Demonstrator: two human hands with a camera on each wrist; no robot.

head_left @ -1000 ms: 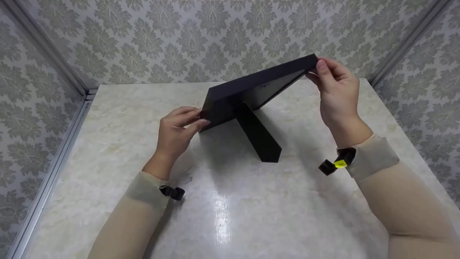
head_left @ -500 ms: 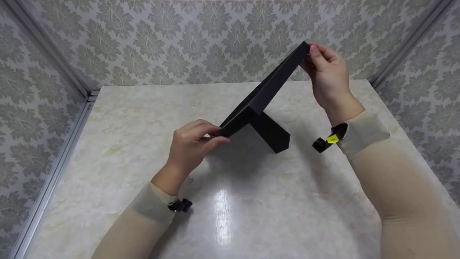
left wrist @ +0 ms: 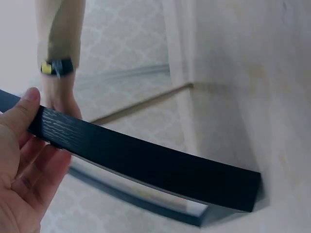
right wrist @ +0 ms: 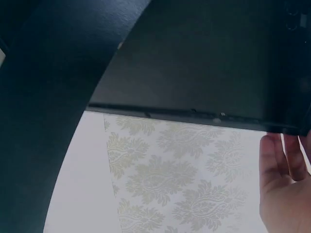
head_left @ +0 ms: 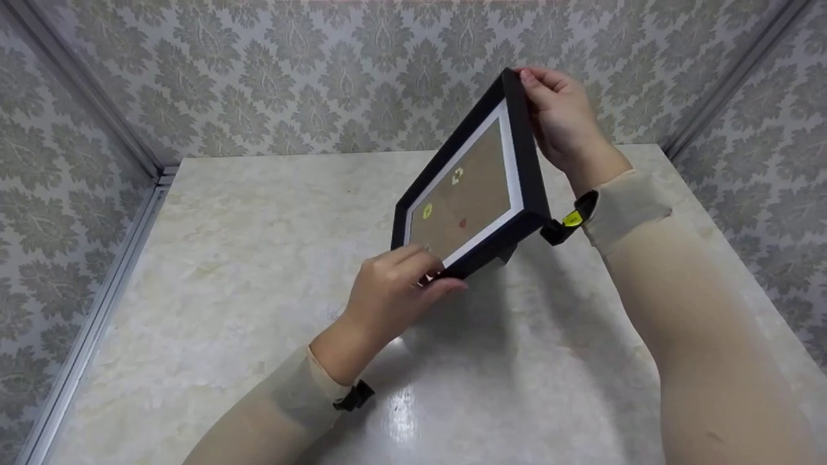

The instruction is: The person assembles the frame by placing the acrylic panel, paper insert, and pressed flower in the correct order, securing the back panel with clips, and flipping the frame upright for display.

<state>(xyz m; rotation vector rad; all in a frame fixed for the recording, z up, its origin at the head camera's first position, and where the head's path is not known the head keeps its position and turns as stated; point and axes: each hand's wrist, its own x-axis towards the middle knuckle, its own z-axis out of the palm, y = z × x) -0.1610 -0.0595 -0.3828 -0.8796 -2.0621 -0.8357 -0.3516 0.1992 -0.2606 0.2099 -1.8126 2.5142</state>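
Observation:
A black picture frame (head_left: pixel 531 161) is held tilted above the table, its front facing up and left in the head view. Inside its white mat lies a brown picture (head_left: pixel 475 194) with small yellow, white and red shapes. My left hand (head_left: pixel 391 290) grips the lower edge, fingers over the front and thumb beneath. At the top corner my right hand (head_left: pixel 563 119) pinches the frame, thumb on its side. The left wrist view shows the frame's black side (left wrist: pixel 146 153). Seen from the right wrist, the dark back panel (right wrist: pixel 194 63) fills the top. Only the tip of the stand (head_left: pixel 507 255) shows below the frame.
The pale marbled table (head_left: pixel 258 226) lies beneath both hands. Patterned walls (head_left: pixel 349 77) enclose it at the back and sides, with a metal rail (head_left: pixel 97 310) along the left. Each wrist wears a small black camera (head_left: pixel 354 395).
The frame has turned from showing its back and stand to showing its picture. My left hand has moved right and nearer; my right hand has shifted left and slightly up.

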